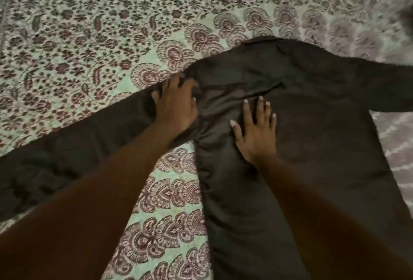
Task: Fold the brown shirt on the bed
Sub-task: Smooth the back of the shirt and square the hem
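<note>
The brown shirt (312, 105) lies spread flat on the bed, collar pointing away from me, body running down the right half of the view. One long sleeve stretches left and down toward the lower left corner, the other runs off the right edge. My left hand (175, 105) rests at the left shoulder seam, fingers curled onto the fabric where the sleeve joins. My right hand (254, 130) lies flat on the shirt's upper left chest area, fingers spread, pressing the cloth.
The bed is covered by a pale green bedspread (89, 40) with a dense maroon floral and paisley print and a patterned border along the far edge. The right side of the view is blurred.
</note>
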Motion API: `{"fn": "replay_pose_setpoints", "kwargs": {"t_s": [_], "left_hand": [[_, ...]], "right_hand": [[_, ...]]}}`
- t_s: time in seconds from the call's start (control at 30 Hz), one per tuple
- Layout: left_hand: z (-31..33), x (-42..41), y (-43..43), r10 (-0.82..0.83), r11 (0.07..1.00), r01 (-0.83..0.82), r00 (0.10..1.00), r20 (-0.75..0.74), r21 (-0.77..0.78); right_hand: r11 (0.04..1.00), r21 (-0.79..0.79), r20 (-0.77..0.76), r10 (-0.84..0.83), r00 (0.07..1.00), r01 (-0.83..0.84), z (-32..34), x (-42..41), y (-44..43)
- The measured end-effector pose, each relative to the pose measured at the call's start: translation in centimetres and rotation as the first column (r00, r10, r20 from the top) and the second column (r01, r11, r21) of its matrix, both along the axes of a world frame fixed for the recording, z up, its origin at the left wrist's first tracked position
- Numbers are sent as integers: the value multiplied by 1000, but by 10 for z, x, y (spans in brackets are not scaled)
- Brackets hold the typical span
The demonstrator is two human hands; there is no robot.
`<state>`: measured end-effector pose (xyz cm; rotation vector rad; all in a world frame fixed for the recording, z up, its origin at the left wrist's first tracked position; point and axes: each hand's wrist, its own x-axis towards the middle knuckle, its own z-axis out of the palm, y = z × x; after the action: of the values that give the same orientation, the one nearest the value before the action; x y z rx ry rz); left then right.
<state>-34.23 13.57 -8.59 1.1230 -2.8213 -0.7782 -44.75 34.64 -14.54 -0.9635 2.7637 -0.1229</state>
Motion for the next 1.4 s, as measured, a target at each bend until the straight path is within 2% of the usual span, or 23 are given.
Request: {"fn": "replay_pose_setpoints", "kwargs": {"t_s": [0.1,0.17,0.23,0.33,0.4,0.47,0.57,0.7,0.8,0.87,0.93,1.0,1.07,1.1,1.17,1.23,1.27,1.4], "left_hand": [[-18,-56,-21,-10,986,11,1000,-7,169],[-36,-83,-38,46,969,-39,999,-24,243],[-23,-100,-41,138,960,-110,986,-94,259],[-18,-110,-41,235,962,-214,965,-118,170],[-16,-109,-35,227,974,-226,973,-36,30],[-18,-107,-21,127,986,-121,991,47,-111],[-28,-88,6,-24,975,18,999,-25,-222],[-60,-52,18,-250,915,279,959,134,-290],[-68,-52,24,-242,903,288,954,175,-319],[-66,-52,25,-241,909,288,953,186,-301],[-61,-53,25,-230,922,283,949,216,-265],[-53,-62,30,-191,936,255,947,257,-243],[-43,-78,47,-148,946,208,960,238,-249],[-40,-85,60,-162,943,212,966,202,-256],[-41,-92,91,-249,924,287,953,172,-253],[-54,-90,119,-293,909,336,936,196,-245],[-61,-87,127,-276,911,323,939,204,-256],[-64,-55,128,-215,900,282,950,226,-331]], "right_hand": [[999,-30,-78,20,997,-22,-10,3,5],[998,-66,-74,18,997,-23,-10,2,6],[996,-89,-73,21,997,-27,-10,1,7],[994,-108,-69,27,997,-35,-11,1,7],[992,-118,-70,26,997,-34,-12,1,8],[991,-134,-60,23,998,-31,-12,-1,10],[987,-161,-45,1,999,-9,-16,-3,10],[972,-172,-44,157,987,-162,-15,-19,10],[966,-81,-70,240,968,-245,-15,-68,36],[988,-27,-47,149,988,-151,-9,-109,60],[999,6,29,-46,999,46,0,-146,86],[968,40,114,-252,961,249,8,-173,104],[942,29,124,-336,934,335,13,-182,104],[955,-8,80,-295,952,297,14,-179,98],[997,-74,-5,-37,999,37,12,-161,81],[975,-62,8,214,977,-213,3,-148,75],[971,-48,30,234,972,-232,-1,-150,79],[993,-45,105,-108,989,113,0,-186,119]]}}
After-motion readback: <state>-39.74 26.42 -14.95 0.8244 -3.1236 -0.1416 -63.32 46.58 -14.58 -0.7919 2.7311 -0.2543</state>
